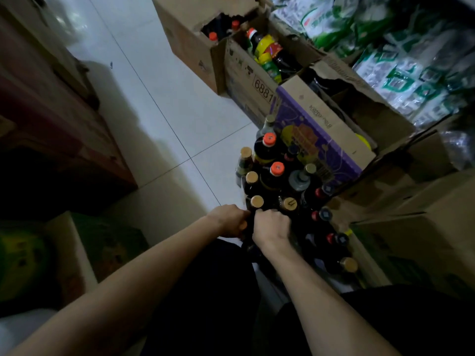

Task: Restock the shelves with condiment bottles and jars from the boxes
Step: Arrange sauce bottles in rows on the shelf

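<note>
Because the light is low, the head view leaves the dark bottle bodies merged into one black mass, and only the caps read clearly. Both forearms reach in from the bottom edge. The left hand (228, 220) curls round the body of the tan-capped bottle (257, 201) at the near left corner of the cluster of bottles (285, 176). Its fingertips are hidden behind the glass. The right hand (272, 227), knuckles up, closes on the same bottle just under the cap, with its fingers tucked out of sight. Whether the cluster stands in a low box or on the tiled floor (154, 98) I cannot tell.

Among the cluster are two orange caps (277, 168), more tan caps and a grey-topped bottle (299, 179). Just behind it lies a purple carton (316, 140), its contents unseen. Beyond that, a brown carton marked 6881 (246, 73) holds dark bottles with yellow labels (267, 47). A torn carton (185, 29) farther back shows orange caps through the rip. Green-and-white packs (385, 34) fill the upper right, blurred. Dark shelving (51, 111) on the left is cut off by the edge.
</note>
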A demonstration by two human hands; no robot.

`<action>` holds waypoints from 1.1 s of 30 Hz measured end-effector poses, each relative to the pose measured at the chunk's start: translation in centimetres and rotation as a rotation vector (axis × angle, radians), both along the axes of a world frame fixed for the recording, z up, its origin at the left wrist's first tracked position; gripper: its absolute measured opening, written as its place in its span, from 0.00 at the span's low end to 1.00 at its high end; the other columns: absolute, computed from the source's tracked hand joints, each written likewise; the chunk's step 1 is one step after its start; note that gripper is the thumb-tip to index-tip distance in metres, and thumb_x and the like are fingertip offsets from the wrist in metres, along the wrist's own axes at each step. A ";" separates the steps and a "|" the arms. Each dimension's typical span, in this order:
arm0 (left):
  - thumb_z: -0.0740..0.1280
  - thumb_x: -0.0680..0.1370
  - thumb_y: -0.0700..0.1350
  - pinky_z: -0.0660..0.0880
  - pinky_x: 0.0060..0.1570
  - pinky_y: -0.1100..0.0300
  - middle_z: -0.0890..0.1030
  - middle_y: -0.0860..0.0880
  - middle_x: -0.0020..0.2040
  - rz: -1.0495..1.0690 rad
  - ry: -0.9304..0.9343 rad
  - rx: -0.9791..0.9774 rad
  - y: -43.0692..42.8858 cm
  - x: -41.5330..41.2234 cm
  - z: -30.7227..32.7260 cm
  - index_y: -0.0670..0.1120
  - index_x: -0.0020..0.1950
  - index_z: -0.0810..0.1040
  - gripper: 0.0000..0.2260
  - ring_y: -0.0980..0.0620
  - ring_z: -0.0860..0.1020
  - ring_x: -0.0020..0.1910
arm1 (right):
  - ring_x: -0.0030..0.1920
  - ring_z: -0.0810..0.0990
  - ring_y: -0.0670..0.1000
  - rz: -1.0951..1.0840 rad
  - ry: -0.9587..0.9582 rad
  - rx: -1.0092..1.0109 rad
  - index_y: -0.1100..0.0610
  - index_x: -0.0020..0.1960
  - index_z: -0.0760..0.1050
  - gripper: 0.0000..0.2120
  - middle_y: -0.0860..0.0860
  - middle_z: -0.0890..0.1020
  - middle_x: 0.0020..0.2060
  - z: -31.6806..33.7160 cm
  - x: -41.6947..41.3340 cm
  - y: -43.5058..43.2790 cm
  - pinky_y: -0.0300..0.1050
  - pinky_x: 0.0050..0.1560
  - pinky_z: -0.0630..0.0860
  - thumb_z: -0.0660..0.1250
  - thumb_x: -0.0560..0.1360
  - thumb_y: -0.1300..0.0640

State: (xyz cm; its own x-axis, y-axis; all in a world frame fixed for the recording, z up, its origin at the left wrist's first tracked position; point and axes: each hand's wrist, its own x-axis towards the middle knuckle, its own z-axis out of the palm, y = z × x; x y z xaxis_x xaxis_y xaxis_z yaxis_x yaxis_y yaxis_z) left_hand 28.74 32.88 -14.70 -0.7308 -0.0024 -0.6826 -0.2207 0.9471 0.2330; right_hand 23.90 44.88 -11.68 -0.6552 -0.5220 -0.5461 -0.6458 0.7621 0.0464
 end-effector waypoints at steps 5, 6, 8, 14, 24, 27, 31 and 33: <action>0.67 0.77 0.50 0.75 0.37 0.53 0.76 0.44 0.41 -0.026 0.064 -0.049 0.2 0.6 1.6 0.47 0.54 0.78 0.10 0.40 0.78 0.43 | 0.55 0.82 0.55 0.023 -0.031 0.017 0.58 0.57 0.76 0.09 0.55 0.82 0.53 1.1 0.7 0.0 0.45 0.41 0.70 0.62 0.78 0.62; 0.65 0.78 0.50 0.77 0.40 0.52 0.78 0.43 0.44 -0.002 0.061 -0.044 0.1 0.9 2.3 0.46 0.55 0.78 0.10 0.40 0.78 0.44 | 0.55 0.81 0.56 0.022 -0.038 0.006 0.59 0.58 0.75 0.09 0.56 0.81 0.54 1.5 0.8 0.4 0.46 0.42 0.71 0.62 0.78 0.62; 0.63 0.79 0.49 0.77 0.42 0.51 0.80 0.41 0.47 0.073 0.077 -0.018 -0.4 1.6 4.7 0.44 0.56 0.78 0.11 0.39 0.79 0.46 | 0.55 0.81 0.56 0.001 -0.034 -0.018 0.60 0.59 0.74 0.10 0.58 0.80 0.55 3.2 0.7 1.1 0.47 0.45 0.74 0.61 0.79 0.61; 0.62 0.78 0.47 0.80 0.43 0.50 0.83 0.44 0.45 0.211 0.216 0.036 -2.3 3.5 19.0 0.47 0.58 0.78 0.11 0.43 0.80 0.42 | 0.53 0.82 0.60 -0.127 -0.039 -0.138 0.60 0.57 0.75 0.10 0.58 0.81 0.52 15.5 -0.7 3.0 0.49 0.43 0.75 0.64 0.79 0.55; 0.69 0.75 0.47 0.81 0.30 0.55 0.82 0.47 0.35 0.584 0.332 0.214 -5.7 2.9 55.2 0.45 0.48 0.79 0.06 0.51 0.80 0.25 | 0.44 0.81 0.59 -0.126 -0.004 -0.194 0.56 0.37 0.71 0.16 0.55 0.81 0.39 51.1 -4.3 5.6 0.46 0.37 0.69 0.66 0.78 0.48; 0.70 0.75 0.46 0.78 0.24 0.56 0.80 0.46 0.30 0.621 0.341 0.239 -6.1 2.8 65.4 0.44 0.44 0.78 0.06 0.48 0.80 0.24 | 0.38 0.80 0.57 -0.069 -0.078 -0.203 0.56 0.33 0.69 0.20 0.53 0.76 0.33 63.1 -5.7 5.6 0.46 0.35 0.72 0.68 0.77 0.45; 0.71 0.75 0.46 0.75 0.21 0.60 0.80 0.47 0.28 0.536 0.404 0.240 -6.3 2.8 77.7 0.45 0.40 0.79 0.06 0.50 0.79 0.23 | 0.28 0.77 0.50 0.008 -0.196 -0.245 0.62 0.37 0.80 0.19 0.54 0.78 0.26 78.1 -7.0 6.0 0.41 0.26 0.66 0.71 0.75 0.46; 0.71 0.75 0.47 0.74 0.21 0.63 0.79 0.50 0.26 0.437 0.445 0.214 -5.9 2.9 83.2 0.49 0.36 0.78 0.08 0.52 0.79 0.23 | 0.22 0.74 0.46 0.001 -0.282 -0.303 0.60 0.35 0.81 0.17 0.50 0.77 0.21 84.8 -6.9 6.7 0.38 0.23 0.67 0.72 0.75 0.49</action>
State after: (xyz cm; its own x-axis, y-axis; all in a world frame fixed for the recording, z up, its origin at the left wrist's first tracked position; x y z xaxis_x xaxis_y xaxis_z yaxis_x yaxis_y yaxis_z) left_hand 31.62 26.99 68.51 -0.9058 -0.2604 -0.3342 -0.4135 0.7150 0.5637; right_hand 16.96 51.55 73.13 -0.5014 -0.6872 -0.5257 -0.6014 0.7136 -0.3594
